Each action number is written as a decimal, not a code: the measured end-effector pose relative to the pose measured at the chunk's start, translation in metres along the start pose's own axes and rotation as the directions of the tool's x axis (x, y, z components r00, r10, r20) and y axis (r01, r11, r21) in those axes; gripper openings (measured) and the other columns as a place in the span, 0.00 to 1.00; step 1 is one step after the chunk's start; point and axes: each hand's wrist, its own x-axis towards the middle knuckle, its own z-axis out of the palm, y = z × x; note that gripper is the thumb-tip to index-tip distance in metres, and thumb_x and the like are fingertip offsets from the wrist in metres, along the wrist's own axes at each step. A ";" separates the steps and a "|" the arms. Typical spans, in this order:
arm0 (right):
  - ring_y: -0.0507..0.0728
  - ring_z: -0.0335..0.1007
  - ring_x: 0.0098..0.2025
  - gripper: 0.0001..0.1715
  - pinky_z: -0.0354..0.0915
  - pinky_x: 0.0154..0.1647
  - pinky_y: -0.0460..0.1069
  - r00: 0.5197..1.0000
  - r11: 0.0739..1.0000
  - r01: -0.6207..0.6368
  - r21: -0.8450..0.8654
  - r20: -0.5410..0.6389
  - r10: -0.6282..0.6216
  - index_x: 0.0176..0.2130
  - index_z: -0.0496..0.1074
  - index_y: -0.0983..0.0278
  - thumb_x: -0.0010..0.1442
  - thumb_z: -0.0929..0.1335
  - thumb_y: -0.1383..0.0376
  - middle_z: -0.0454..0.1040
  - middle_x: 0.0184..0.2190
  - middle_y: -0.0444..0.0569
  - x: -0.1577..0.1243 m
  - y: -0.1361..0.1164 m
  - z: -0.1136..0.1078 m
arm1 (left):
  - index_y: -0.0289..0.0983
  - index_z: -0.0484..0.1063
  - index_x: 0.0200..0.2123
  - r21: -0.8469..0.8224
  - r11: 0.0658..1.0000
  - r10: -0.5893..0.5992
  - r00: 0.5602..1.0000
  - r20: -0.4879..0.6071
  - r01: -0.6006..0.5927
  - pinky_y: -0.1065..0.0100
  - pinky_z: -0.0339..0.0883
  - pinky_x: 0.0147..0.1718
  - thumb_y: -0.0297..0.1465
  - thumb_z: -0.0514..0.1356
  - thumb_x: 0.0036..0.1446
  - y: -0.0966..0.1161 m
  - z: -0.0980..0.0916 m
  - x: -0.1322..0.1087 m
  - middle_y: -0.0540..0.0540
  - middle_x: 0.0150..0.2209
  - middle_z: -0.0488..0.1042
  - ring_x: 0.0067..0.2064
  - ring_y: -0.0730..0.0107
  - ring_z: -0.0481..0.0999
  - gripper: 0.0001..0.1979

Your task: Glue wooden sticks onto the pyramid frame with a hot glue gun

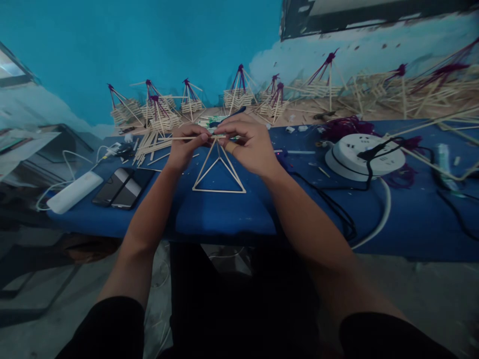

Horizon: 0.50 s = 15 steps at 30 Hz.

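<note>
My left hand pinches a thin wooden stick that sticks out to the left of its fingers. My right hand is closed at the other end of this stick, its fingertips almost touching those of the left. Directly below both hands, a triangular frame of thin sticks rests on the blue-covered table. The frame's upper corner lies at my fingertips, partly hidden, so I cannot tell whether a hand grips it. Loose sticks lie in a pile beside my left hand.
Stick structures with purple-bound tops line the back. Left are two dark phones and a white power strip. A round white power socket, black cables and purple cord occupy the right.
</note>
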 end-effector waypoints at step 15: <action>0.59 0.79 0.47 0.07 0.81 0.47 0.57 0.999 0.999 -0.036 -0.024 -0.001 0.036 0.44 0.88 0.56 0.65 0.78 0.61 0.82 0.55 0.51 -0.002 -0.001 0.000 | 0.41 0.84 0.32 0.019 1.000 0.011 0.999 0.030 -0.012 0.70 0.85 0.33 0.55 0.82 0.49 -0.001 -0.002 0.000 0.52 0.29 0.83 0.31 0.72 0.86 0.25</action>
